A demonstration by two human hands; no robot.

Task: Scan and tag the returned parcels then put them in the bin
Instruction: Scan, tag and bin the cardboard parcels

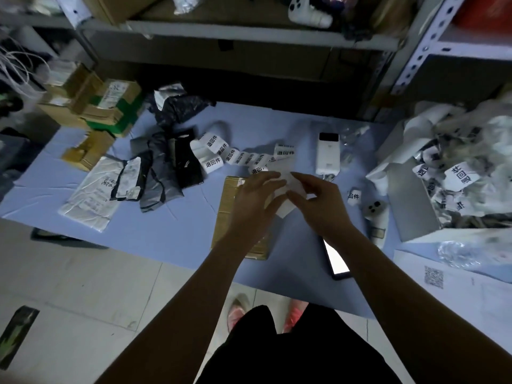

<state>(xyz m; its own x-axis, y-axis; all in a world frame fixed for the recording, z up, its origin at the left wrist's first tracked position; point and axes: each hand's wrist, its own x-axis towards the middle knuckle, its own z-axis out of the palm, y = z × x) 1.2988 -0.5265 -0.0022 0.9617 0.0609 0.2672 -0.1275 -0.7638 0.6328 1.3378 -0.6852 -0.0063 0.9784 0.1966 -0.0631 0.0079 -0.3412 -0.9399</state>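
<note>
- Black clothing (291, 350) of the person fills the bottom edge, and two bare forearms reach forward from it over the tabletop (171, 231), which has a light blue cover.
- Under the hands lies the cardboard parcel (231, 206), flat and brown, near the front edge of the tabletop and a little left of the middle.
- Left hand (255, 200) is over the far end of this parcel. Its grip is apart, with the fingers spread and nearly straight, and the fingertips lie against a white label (284, 209).
- Right hand (318, 202) is just beside the left one. Its grip is closed on the same white label, with thumb and curled fingers pinching the right edge.
- From the white label a label strip (238, 157) runs back and to the left, up to a small roll. Black characters are printed on each piece.
- One loose printed label (354, 195) lies just right of the right hand.
- Beside it stands a white scanner (375, 216), and a phone (336, 259) with a lit screen lies partly under the right forearm.
- Further back there is a white device (329, 155), lying flat.
- At the right a white box (410, 209) holds many crumpled printed papers.
- At the left lie grey and black mail bags (160, 178), a white mail bag (92, 198) and stacked cardboard boxes (91, 106).
- Behind everything is a metal shelf (249, 30) with more goods.
- Pink shoes (238, 309) stand on the tiled floor (83, 286).
</note>
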